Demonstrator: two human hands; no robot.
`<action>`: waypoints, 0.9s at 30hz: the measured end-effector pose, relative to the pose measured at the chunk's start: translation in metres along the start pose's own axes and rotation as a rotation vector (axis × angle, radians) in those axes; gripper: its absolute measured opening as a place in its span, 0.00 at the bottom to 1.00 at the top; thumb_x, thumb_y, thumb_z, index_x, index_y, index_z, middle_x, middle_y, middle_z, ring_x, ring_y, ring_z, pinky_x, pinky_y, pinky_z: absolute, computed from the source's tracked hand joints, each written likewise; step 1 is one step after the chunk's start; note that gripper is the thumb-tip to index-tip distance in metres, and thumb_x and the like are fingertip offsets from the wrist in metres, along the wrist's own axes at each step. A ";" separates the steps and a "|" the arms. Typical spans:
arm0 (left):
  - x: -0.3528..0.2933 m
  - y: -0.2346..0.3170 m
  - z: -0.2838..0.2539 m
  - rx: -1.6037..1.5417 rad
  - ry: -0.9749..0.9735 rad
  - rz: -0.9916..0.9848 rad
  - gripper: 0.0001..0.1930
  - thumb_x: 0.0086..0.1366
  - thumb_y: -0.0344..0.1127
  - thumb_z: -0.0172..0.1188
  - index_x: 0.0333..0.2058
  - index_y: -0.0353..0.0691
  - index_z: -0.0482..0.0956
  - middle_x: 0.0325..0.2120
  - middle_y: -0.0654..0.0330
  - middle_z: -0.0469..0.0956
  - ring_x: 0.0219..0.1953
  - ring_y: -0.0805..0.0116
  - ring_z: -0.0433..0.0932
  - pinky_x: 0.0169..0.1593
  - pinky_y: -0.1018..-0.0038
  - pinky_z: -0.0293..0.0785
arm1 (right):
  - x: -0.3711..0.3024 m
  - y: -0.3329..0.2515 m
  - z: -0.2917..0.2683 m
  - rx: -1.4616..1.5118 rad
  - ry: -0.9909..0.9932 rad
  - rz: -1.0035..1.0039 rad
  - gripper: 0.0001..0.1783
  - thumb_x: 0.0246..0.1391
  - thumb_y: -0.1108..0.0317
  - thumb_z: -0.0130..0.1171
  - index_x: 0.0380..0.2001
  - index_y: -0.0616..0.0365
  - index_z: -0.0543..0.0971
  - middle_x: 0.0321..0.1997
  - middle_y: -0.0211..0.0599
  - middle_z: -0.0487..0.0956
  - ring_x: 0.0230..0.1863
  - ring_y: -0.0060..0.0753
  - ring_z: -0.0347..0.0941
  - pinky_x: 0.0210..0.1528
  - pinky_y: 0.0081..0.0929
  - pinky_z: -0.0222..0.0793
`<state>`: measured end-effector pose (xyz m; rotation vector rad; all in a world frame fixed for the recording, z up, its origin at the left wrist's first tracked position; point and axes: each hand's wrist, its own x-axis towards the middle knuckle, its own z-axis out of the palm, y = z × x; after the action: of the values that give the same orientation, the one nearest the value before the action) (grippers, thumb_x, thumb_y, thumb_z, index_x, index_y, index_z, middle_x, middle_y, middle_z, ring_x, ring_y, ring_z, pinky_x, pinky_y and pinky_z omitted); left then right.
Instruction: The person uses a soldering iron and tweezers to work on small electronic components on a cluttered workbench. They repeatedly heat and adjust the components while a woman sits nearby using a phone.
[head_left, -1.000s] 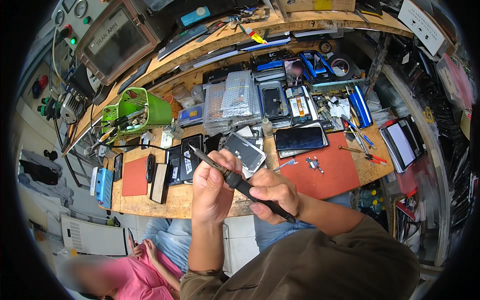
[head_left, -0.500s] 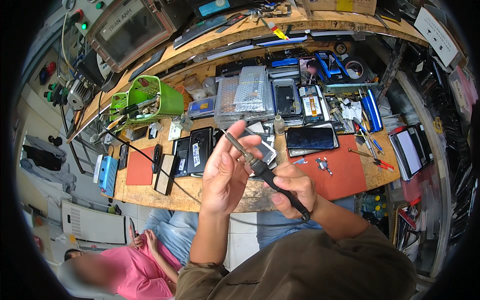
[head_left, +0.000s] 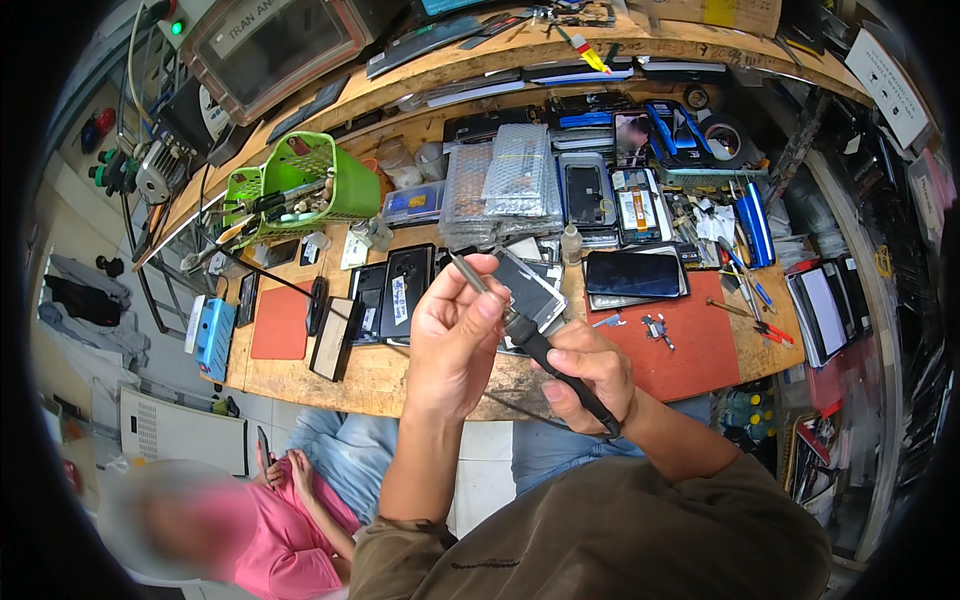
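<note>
- Two bare hands are occupied by one slim tool (head_left: pixel 533 343), much like a soldering iron, with a black grip and a metal barrel; it is held in the air over the front edge of the wooden bench (head_left: pixel 285 385), roughly midway along it.
- The barrel is pinched near the tip between thumb and forefinger of the left hand (head_left: pixel 450 350); how tightly its other fingers are curled cannot be told.
- The black grip is clasped by the right hand (head_left: pixel 588 375), with the thumb laid on top and the fingers bent around it.
- The long axis is set on a slant: the tip is aimed toward the bench's far left corner, while the tail is turned toward the near right and seen past the front edge. The tip is thus nearest to the left fingers, the tail to the right hand.
- A thin black cable (head_left: pixel 520 408) is seen running leftward from the tail.
- Opened phone parts (head_left: pixel 535 290) are partly hidden behind the hands.
- Along the bench's front edge, right of the hands, a red mat (head_left: pixel 690 350) is laid; small metal pieces (head_left: pixel 656 332) are scattered on it, and a dark phone (head_left: pixel 633 274) is placed at its far edge.
- Toward the far left corner, a green basket (head_left: pixel 345 180) is filled with tools.
</note>
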<state>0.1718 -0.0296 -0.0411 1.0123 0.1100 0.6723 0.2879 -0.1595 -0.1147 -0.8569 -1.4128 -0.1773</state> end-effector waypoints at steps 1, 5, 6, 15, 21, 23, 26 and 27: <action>0.001 -0.002 -0.001 -0.031 0.082 -0.023 0.18 0.72 0.35 0.70 0.56 0.36 0.78 0.41 0.63 0.83 0.40 0.77 0.80 0.44 0.79 0.76 | 0.000 0.000 0.001 -0.004 0.006 -0.016 0.20 0.65 0.73 0.64 0.57 0.61 0.70 0.40 0.49 0.80 0.34 0.40 0.78 0.36 0.37 0.75; 0.007 -0.002 -0.008 -0.146 0.110 0.007 0.15 0.73 0.35 0.69 0.53 0.38 0.79 0.41 0.63 0.82 0.36 0.77 0.78 0.41 0.80 0.75 | 0.000 0.001 0.003 -0.056 0.008 -0.082 0.25 0.57 0.79 0.68 0.56 0.63 0.72 0.37 0.48 0.80 0.31 0.45 0.77 0.32 0.38 0.74; 0.008 0.000 -0.010 -0.134 0.134 0.009 0.15 0.73 0.36 0.68 0.53 0.38 0.78 0.41 0.63 0.81 0.37 0.76 0.77 0.41 0.79 0.75 | 0.000 0.000 0.003 -0.059 0.000 -0.089 0.25 0.56 0.79 0.68 0.56 0.63 0.72 0.37 0.47 0.80 0.31 0.44 0.77 0.32 0.38 0.74; 0.014 0.001 -0.022 -0.173 0.227 0.071 0.15 0.76 0.39 0.65 0.54 0.39 0.75 0.42 0.63 0.81 0.43 0.71 0.79 0.45 0.75 0.78 | -0.005 -0.001 -0.002 -0.092 -0.013 -0.111 0.27 0.52 0.81 0.70 0.55 0.64 0.73 0.37 0.47 0.80 0.30 0.44 0.77 0.31 0.37 0.74; 0.028 0.004 -0.021 0.001 0.255 0.055 0.12 0.75 0.41 0.67 0.49 0.43 0.79 0.39 0.65 0.80 0.41 0.72 0.80 0.45 0.74 0.79 | -0.012 0.000 -0.006 -0.101 0.001 -0.108 0.28 0.51 0.82 0.70 0.55 0.63 0.74 0.37 0.47 0.80 0.29 0.43 0.76 0.31 0.37 0.74; 0.036 0.010 -0.022 0.041 0.291 0.068 0.12 0.75 0.40 0.67 0.49 0.42 0.79 0.40 0.65 0.80 0.42 0.72 0.79 0.45 0.74 0.79 | -0.014 -0.002 -0.007 -0.126 -0.006 -0.105 0.23 0.58 0.76 0.67 0.56 0.62 0.72 0.36 0.48 0.79 0.29 0.43 0.76 0.31 0.39 0.74; 0.048 0.019 -0.024 0.022 0.322 0.109 0.12 0.76 0.39 0.65 0.50 0.41 0.78 0.41 0.65 0.79 0.44 0.72 0.78 0.47 0.74 0.79 | -0.016 -0.003 -0.010 -0.130 0.016 -0.118 0.26 0.53 0.79 0.69 0.55 0.63 0.73 0.36 0.46 0.79 0.29 0.43 0.76 0.30 0.37 0.74; 0.051 0.021 -0.025 0.004 0.364 0.132 0.12 0.76 0.39 0.65 0.51 0.41 0.78 0.41 0.64 0.79 0.44 0.72 0.78 0.47 0.74 0.79 | -0.016 -0.003 -0.011 -0.115 0.028 -0.120 0.29 0.49 0.82 0.70 0.55 0.63 0.73 0.37 0.46 0.79 0.29 0.43 0.76 0.30 0.36 0.73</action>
<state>0.1929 0.0254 -0.0265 0.8977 0.3646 0.9732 0.2920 -0.1744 -0.1275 -0.8611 -1.4389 -0.3638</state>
